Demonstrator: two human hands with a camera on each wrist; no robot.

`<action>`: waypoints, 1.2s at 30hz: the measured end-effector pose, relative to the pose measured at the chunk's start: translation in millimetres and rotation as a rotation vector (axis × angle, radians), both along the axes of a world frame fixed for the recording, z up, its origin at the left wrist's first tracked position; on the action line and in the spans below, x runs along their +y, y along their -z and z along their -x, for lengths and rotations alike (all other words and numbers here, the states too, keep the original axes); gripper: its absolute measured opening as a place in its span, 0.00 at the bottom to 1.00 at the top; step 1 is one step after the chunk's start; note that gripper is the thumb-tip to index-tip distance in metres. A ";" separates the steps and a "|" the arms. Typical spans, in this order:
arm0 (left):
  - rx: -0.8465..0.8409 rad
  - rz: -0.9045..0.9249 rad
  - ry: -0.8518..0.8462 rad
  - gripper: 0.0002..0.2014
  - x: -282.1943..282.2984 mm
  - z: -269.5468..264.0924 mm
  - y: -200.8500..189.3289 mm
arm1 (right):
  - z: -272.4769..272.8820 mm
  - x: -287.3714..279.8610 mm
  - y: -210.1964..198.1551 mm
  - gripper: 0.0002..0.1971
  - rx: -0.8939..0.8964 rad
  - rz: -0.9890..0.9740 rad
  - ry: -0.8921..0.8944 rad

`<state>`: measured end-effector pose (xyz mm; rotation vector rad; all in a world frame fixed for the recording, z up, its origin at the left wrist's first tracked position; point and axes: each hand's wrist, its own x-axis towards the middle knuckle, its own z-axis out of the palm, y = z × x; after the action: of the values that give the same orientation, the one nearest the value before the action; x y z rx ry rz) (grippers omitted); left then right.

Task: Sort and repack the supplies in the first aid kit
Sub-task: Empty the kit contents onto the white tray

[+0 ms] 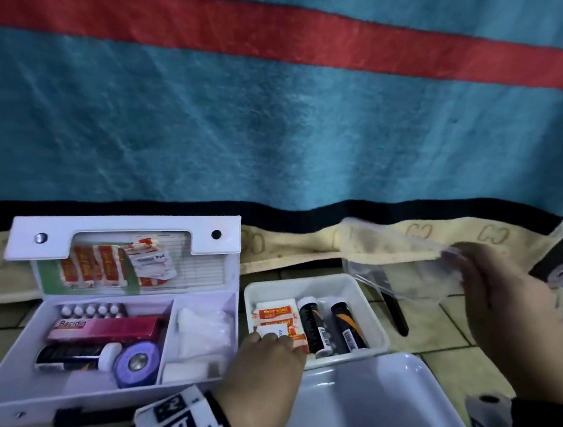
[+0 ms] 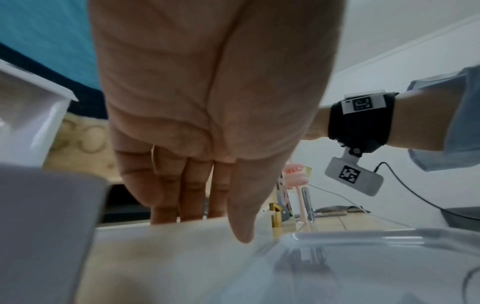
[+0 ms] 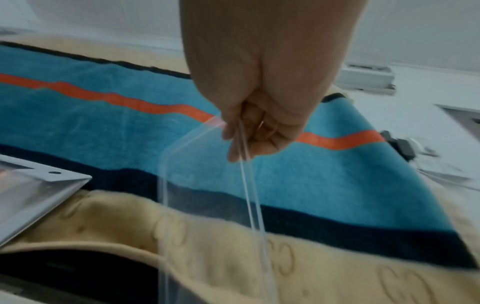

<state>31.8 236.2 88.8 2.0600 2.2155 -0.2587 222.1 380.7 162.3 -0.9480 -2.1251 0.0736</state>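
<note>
Clearly the left hand [image 1: 263, 363] is nearer: flat, fingers straight, it rests on the packets [image 1: 277, 317] in the small white tray [image 1: 376, 317], beside the open kit [image 1: 106, 321] (to its right). The right hand [image 1: 499, 291] pinches a clear plastic lid [image 1: 401, 256], raised behind the tray.

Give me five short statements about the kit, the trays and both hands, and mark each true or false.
1. The first aid kit lies open. True.
2. The right hand holds a clear plastic container. True.
3. Two dark tubes lie in the kit's right compartment. False: they lie in the small white tray.
4. The left hand grips the purple tape roll. False: its fingers reach into the small white tray; the roll lies in the kit.
5. A red Bacidin box lies in the kit. True.
</note>
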 end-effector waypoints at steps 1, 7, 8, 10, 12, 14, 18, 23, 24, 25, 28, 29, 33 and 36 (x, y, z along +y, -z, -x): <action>0.004 0.025 -0.006 0.19 3.4 -3.9 -1.8 | -10.0 2.5 8.6 0.20 0.085 0.039 0.060; -0.019 -0.040 -0.106 0.19 14.1 -13.1 -7.1 | -60.1 23.0 56.6 0.29 0.512 0.386 0.311; -0.016 -0.080 -0.103 0.17 13.4 -11.7 -12.3 | -61.9 23.2 60.9 0.23 0.570 0.443 0.336; -0.059 -0.106 -0.113 0.15 9.1 -8.4 -25.8 | -62.9 22.4 66.2 0.16 0.679 0.554 0.353; -0.041 -0.261 -0.075 0.14 5.6 -3.4 -32.1 | -63.1 21.9 71.2 0.13 0.748 0.668 0.341; -0.014 -0.340 -0.092 0.13 1.9 -2.1 -36.7 | -59.1 18.2 74.7 0.10 0.758 0.757 0.337; -0.116 -0.203 -0.170 0.23 0.0 -6.2 -56.8 | -36.3 8.3 76.8 0.08 0.653 0.932 0.274; -0.069 -0.187 -0.151 0.14 11.7 0.0 -53.6 | 4.2 6.2 85.1 0.07 0.439 1.040 0.241; -0.053 -0.203 -0.154 0.16 13.3 0.3 -51.5 | 10.3 7.4 88.4 0.07 0.419 1.071 0.222; -0.026 -0.228 -0.131 0.17 14.3 -0.7 -48.6 | 14.8 9.3 92.5 0.08 0.393 1.094 0.214; -0.053 -0.141 -0.089 0.18 14.5 -1.8 -33.1 | 22.4 14.5 98.7 0.13 0.284 1.106 0.241; -0.034 -0.175 -0.062 0.20 15.8 -0.2 -26.4 | 22.9 16.9 99.4 0.15 0.238 1.103 0.253; -0.052 -0.170 -0.060 0.21 16.5 2.6 -13.2 | 24.9 18.4 94.4 0.18 -0.015 1.043 0.276; -0.035 -0.145 -0.039 0.20 18.1 3.9 -9.0 | 27.2 17.9 91.2 0.14 -0.135 1.033 0.250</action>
<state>27.9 254.3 97.9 2.0706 2.3141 -0.0590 194.8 398.6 71.1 -1.8208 -2.0254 1.0791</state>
